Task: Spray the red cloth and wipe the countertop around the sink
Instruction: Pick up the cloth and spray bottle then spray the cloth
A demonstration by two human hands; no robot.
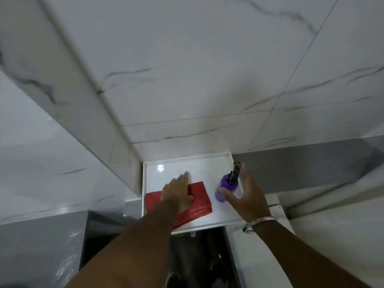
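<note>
Left hand point(178, 192) lies flat, fingers together, on the red cloth point(199, 200) on the white tray point(187, 161); right hand point(247, 194) spreads open around the purple bottle point(226, 188) at right, not yet gripping. A hasty grab could topple the bottle.

The left hand point(178, 192) lies flat, palm down, on the red cloth point(199, 201) on the white surface point(207, 169). The right hand point(247, 194), fingers spread, reaches around a purple spray bottle point(225, 187) just right of the cloth.
</note>
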